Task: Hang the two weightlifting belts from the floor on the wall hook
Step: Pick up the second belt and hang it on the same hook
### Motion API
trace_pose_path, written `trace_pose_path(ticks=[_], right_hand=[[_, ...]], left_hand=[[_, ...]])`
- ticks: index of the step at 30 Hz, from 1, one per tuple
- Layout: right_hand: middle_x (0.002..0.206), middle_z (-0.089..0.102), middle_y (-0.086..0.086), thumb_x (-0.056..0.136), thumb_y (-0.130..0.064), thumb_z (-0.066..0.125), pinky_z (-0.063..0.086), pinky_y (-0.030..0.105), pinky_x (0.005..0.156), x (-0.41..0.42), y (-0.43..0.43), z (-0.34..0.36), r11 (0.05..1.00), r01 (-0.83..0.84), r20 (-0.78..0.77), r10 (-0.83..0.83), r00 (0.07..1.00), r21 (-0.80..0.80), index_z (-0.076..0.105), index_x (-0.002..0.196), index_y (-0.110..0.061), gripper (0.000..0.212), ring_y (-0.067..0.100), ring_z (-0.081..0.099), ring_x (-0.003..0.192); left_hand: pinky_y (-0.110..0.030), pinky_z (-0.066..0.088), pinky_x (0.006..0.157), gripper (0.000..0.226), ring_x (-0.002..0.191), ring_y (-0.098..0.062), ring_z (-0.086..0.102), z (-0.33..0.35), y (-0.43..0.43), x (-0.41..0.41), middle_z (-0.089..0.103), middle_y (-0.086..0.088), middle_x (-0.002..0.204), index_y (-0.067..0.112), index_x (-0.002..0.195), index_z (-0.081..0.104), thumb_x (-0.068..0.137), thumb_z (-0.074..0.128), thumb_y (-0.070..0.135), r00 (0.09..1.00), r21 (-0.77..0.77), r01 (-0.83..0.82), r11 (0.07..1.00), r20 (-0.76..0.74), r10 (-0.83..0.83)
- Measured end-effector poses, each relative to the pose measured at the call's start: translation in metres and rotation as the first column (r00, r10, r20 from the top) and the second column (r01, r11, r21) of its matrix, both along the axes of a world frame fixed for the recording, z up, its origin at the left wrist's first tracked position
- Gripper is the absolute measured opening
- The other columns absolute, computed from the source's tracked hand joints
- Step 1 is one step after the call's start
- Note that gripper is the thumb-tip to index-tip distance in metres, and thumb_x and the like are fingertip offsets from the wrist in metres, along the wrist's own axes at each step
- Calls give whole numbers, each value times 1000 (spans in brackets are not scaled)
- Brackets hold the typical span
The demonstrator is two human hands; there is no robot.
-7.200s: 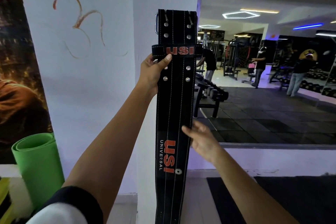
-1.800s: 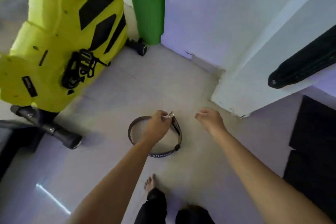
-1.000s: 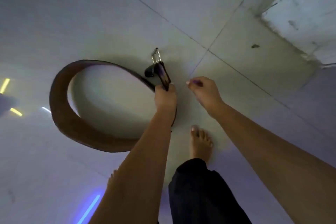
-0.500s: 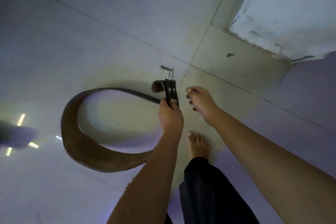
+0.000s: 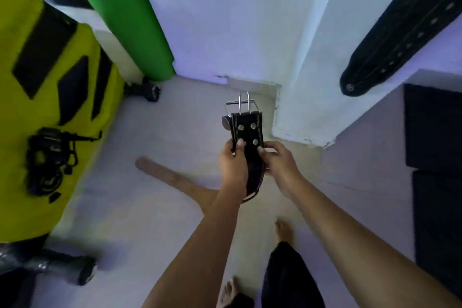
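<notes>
A person looks down at their own two bare arms and bare feet on a pale tiled floor point(image 5: 155, 220). Both hands grasp the buckle end of a black weightlifting belt point(image 5: 246, 137). The left hand point(image 5: 233, 162) pinches its left edge with the thumb on the riveted face; the right hand point(image 5: 278, 160) pinches the right edge, just beside the left. The metal buckle point(image 5: 242, 105) points away, beyond the fingertips. The rest of this belt drops below the hands, and its brown tail point(image 5: 172, 175) trails out to the left of the left hand. Up and to the right of the right hand, a second black belt point(image 5: 400, 35) hangs against a white wall point(image 5: 250, 20). Far left of the hands stand yellow equipment point(image 5: 45, 107) and a green rolled mat point(image 5: 130, 12).
</notes>
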State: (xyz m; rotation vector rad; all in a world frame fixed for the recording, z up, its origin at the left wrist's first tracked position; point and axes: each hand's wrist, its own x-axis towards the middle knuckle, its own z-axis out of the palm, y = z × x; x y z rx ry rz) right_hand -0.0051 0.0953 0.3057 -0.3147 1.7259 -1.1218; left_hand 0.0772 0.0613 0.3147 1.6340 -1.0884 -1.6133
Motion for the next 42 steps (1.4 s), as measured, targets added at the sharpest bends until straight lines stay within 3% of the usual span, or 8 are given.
trace_pose_path(ticks=[9, 13, 18, 24, 29, 34, 38, 42], right_hand=[[90, 64, 11, 88, -20, 59, 51, 36, 75, -14, 32, 274, 933, 29, -153, -89, 984, -360, 58, 101, -16, 14, 23, 61, 78], [99, 69, 5, 86, -32, 60, 50, 33, 71, -32, 39, 356, 876, 31, -141, -112, 984, -481, 59, 107, -23, 23, 22, 64, 84], [68, 71, -4, 84, -20, 65, 52, 21, 55, -49, 37, 459, 722, 92, -149, -263, 953, -685, 66, 79, -25, 7, 9, 68, 60], [92, 72, 5, 82, -30, 65, 56, 39, 81, -76, 65, 546, 671, -48, -361, -336, 870, -740, 67, 83, -27, 4, 23, 69, 89], [101, 70, 11, 86, -17, 61, 51, 45, 96, -85, 92, 587, 585, -13, -325, -433, 841, -811, 70, 85, -23, 11, 29, 65, 99], [113, 68, 12, 84, -16, 63, 45, 44, 103, -89, 108, 633, 471, 126, -191, -569, 800, -873, 68, 102, -10, 20, 24, 61, 106], [114, 65, 8, 88, -14, 58, 40, 36, 106, -82, 123, 656, 422, 180, -124, -600, 790, -889, 63, 112, -5, 26, 21, 55, 113], [129, 58, 13, 88, -13, 59, 35, 40, 108, -75, 133, 668, 378, 238, -59, -628, 776, -895, 63, 108, -4, 23, 27, 46, 128]], left_hand=[[-43, 52, 85, 17, 80, -24, 62, 258, 7, -7, 66, -6, 82, 21, 80, 64, 92, 51, 19, 933, -314, 129, 941, -282, -222], [-47, 52, 89, 18, 83, -26, 64, 343, 8, -31, 67, -16, 94, 8, 97, 66, 91, 54, 19, 873, -442, 143, 885, -365, -323], [-40, 52, 79, 11, 78, -19, 63, 434, 8, -55, 63, -14, 91, 17, 92, 65, 91, 55, 20, 791, -607, 64, 792, -453, -411], [-34, 57, 74, 20, 73, -16, 63, 520, 21, -80, 62, -9, 79, 5, 103, 67, 88, 62, 17, 698, -719, -34, 694, -514, -499], [-26, 56, 68, 16, 73, -17, 60, 575, 41, -96, 58, -8, 74, 11, 103, 65, 89, 59, 16, 629, -826, 16, 563, -429, -648], [-45, 54, 85, 20, 84, -20, 63, 559, 67, -105, 65, -7, 86, 10, 105, 65, 88, 61, 21, 658, -851, 136, 507, -304, -688], [-37, 51, 73, 23, 75, -20, 60, 553, 83, -104, 65, -14, 79, 4, 86, 65, 90, 58, 26, 645, -902, 199, 383, -173, -744], [-27, 55, 80, 15, 88, -15, 69, 550, 83, -94, 71, -2, 93, 20, 98, 62, 91, 55, 31, 649, -911, 259, 320, -82, -757]])
